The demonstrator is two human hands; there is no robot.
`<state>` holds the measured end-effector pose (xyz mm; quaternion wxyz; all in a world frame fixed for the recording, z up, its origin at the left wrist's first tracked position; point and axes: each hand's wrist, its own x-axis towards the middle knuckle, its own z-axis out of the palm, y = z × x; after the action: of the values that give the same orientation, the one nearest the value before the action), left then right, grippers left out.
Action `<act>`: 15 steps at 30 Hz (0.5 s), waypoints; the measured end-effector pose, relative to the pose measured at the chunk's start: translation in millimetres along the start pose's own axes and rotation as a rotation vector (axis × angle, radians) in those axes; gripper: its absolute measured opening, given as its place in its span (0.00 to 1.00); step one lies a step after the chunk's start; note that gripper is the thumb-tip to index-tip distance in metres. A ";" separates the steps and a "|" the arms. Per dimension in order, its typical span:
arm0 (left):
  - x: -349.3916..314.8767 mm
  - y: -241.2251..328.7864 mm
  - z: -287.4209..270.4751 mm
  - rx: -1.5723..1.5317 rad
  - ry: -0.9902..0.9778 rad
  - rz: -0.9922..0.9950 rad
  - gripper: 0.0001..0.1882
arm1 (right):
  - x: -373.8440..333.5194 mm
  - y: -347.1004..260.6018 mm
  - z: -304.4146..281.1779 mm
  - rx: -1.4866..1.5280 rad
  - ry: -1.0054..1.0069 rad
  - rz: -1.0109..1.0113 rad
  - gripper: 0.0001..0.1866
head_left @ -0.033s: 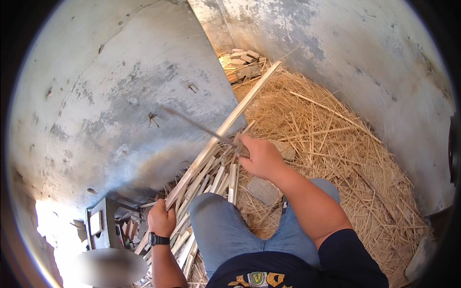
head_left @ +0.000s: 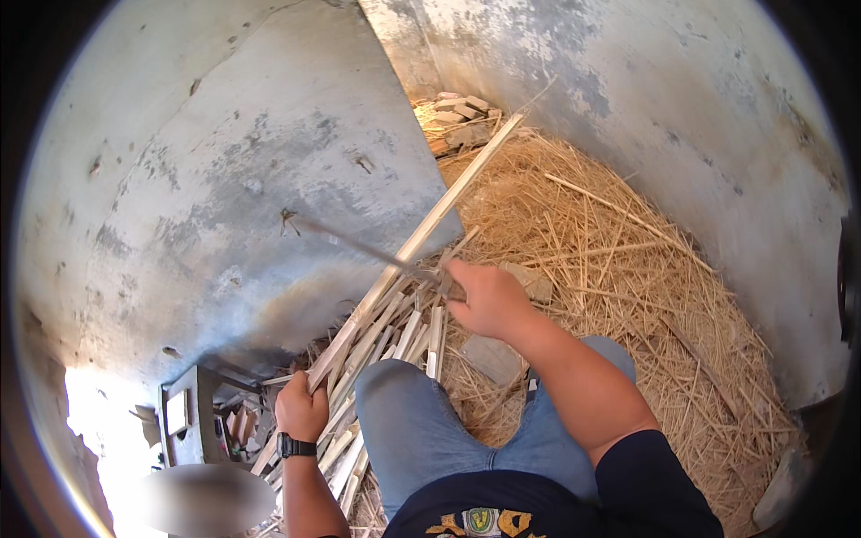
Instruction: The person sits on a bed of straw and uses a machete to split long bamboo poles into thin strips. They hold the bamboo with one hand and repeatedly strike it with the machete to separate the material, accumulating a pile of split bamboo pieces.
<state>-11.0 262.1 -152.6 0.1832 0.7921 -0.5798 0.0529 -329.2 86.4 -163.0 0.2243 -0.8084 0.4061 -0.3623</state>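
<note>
My left hand (head_left: 301, 412), with a black watch on the wrist, is closed round the lower part of a long pale strip (head_left: 466, 184) that looks like split bamboo. The strip slants up and away to the right, with a thin fibre sticking out from its far end. In my right hand (head_left: 491, 300) is the handle of a long, thin-bladed knife (head_left: 359, 245). Its blade, smeared by motion, points left and lies across the strip near the middle. Whether the edge touches the strip, I cannot tell.
Several more pale strips (head_left: 435, 345) lie heaped beside my left knee. Straw-like shavings (head_left: 610, 269) cover the floor to the right, with a flat block (head_left: 491, 359) between my legs. Worn walls (head_left: 224, 179) stand close, bricks (head_left: 462, 112) are stacked far off, and a grey box-like stand (head_left: 184, 417) is at left.
The knife's blade has swung slightly, its tip a little lower and further left. Both hands stay almost where they were, and the strip keeps its place.
</note>
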 end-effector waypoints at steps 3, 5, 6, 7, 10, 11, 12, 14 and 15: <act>-0.7 2.4 -3.2 -0.058 -0.019 -0.114 0.11 | 1.2 -1.4 7.1 -0.219 -0.037 -0.159 0.11; -4.6 -10.7 -7.9 -0.032 0.033 -0.090 0.12 | 14.4 12.5 18.6 -0.287 -0.011 -0.274 0.10; -6.7 -18.6 -10.5 -0.022 0.054 -0.076 0.12 | 21.6 27.3 17.4 -0.276 0.029 -0.248 0.09; -10.4 -26.7 -13.6 -0.014 0.072 -0.064 0.12 | 28.4 41.9 10.6 -0.264 0.065 -0.221 0.09; -21.9 -35.1 -14.9 0.021 0.057 -0.143 0.12 | 37.1 47.1 -9.4 -0.306 0.011 0.133 0.08; -24.2 -34.7 -12.8 0.014 0.051 -0.153 0.13 | 35.3 46.0 -7.6 -0.318 0.017 0.136 0.08; -23.8 -36.3 -8.5 0.012 0.072 -0.121 0.13 | 33.2 44.8 -5.2 -0.331 0.023 0.139 0.08; -20.8 -31.2 3.6 -0.043 0.080 -0.122 0.13 | 24.3 31.1 19.9 -0.254 -0.009 0.037 0.08; -19.2 -29.3 7.9 -0.071 0.080 -0.122 0.13 | 20.7 28.3 29.7 -0.217 -0.025 -0.010 0.08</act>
<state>9.3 284.2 -172.3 0.2370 0.8162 -0.5243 0.0528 -312.0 55.4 -192.1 0.1389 -0.8345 0.4359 -0.3071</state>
